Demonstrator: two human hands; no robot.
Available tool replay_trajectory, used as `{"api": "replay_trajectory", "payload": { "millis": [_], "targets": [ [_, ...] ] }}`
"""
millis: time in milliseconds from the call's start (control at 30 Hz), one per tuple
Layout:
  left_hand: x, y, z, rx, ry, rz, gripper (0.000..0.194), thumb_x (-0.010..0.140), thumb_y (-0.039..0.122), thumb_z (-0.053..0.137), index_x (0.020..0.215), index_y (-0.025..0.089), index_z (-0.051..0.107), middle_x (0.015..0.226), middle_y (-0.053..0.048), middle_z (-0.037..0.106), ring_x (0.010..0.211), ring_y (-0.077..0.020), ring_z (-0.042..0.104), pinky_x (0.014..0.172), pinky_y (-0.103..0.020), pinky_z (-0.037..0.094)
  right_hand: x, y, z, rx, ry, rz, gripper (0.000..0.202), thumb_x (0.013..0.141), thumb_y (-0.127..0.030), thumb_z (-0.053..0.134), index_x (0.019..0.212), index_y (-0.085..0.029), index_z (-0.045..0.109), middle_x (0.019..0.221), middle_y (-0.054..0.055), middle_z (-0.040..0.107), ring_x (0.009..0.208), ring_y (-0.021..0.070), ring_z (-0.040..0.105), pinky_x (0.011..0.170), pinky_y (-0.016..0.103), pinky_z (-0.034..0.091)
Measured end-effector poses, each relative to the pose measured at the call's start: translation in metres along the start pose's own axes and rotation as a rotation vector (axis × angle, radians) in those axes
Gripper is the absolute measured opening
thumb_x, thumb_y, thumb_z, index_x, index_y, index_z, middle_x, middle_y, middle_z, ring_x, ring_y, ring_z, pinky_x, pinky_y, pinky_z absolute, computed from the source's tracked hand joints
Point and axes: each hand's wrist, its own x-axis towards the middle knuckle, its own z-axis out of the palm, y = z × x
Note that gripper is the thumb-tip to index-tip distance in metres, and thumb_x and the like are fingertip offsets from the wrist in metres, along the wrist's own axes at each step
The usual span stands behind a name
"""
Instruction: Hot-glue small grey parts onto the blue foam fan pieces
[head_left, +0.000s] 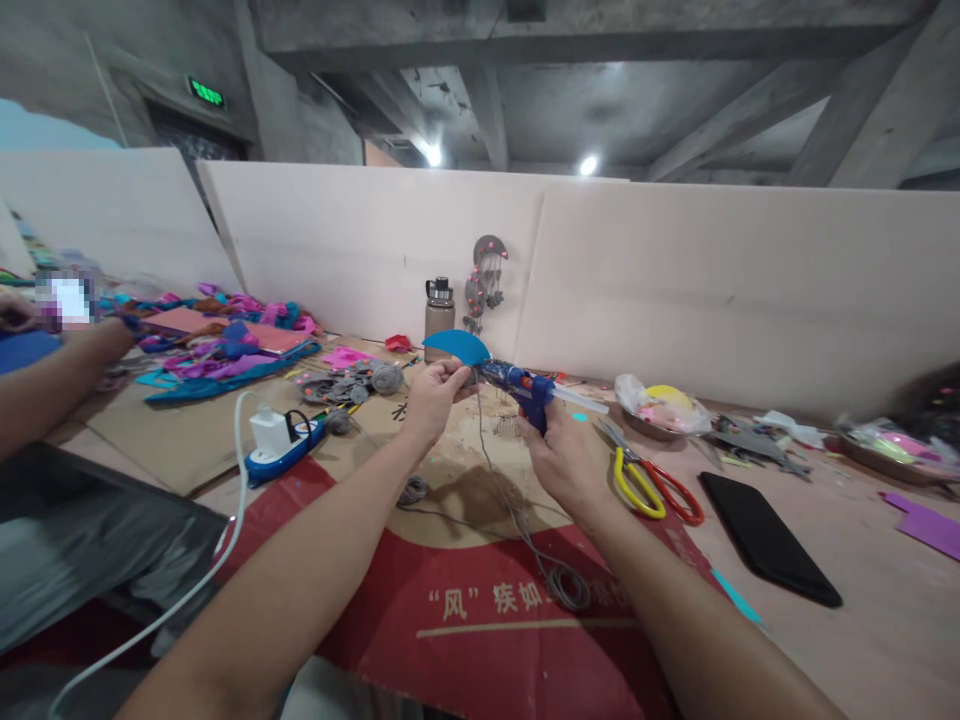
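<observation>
A curved blue felt-like piece [457, 346] is pinched in my left hand [435, 400], above the middle of the table. My right hand [559, 450] grips a blue glue gun [531, 392] with a clear glue stick poking out of its back. The gun's nozzle points left and meets or nearly meets the blue piece near my left fingertips; the exact contact is hidden. From there a grey cord [486, 440] hangs down to loose coils [564, 585] on the red and tan cardboard [480, 660].
Yellow-and-red-handled scissors [652, 485] and a black phone [769, 535] lie to the right. At left are a blue power strip [285, 455], colourful scraps [232, 340] and another person's arm [67, 370]. A bottle [439, 315] stands behind, before a white partition [360, 240].
</observation>
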Motion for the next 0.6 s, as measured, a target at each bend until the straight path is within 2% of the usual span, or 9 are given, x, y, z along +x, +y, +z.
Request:
{"api": "replay_trajectory", "payload": {
  "millis": [367,600],
  "targets": [
    [0.0005,0.0035,-0.0007,-0.001,0.021,0.012,0.031,0.066,0.034,0.075,0.08,0.014,0.056,0.074,-0.001,0.063,0.071,-0.0141,0.064,0.078,-0.036,0.056,-0.0003,-0.0044,-0.0058,-0.074,0.021,0.034,0.037,0.085,-0.033,0.045,0.118,-0.017,0.054,0.103,0.011,0.065,0.09,0.0238,0.06,0.078,0.033,0.044],
    [0.0004,0.0069,-0.0005,-0.001,0.014,0.018,0.029,0.068,0.033,0.073,0.08,0.013,0.055,0.077,-0.003,0.065,0.072,-0.0152,0.066,0.079,-0.038,0.056,0.001,0.0003,-0.004,-0.054,0.03,0.032,0.033,0.085,-0.032,0.045,0.115,-0.02,0.055,0.104,0.011,0.065,0.092,0.0247,0.06,0.079,0.033,0.044]
  ]
}}
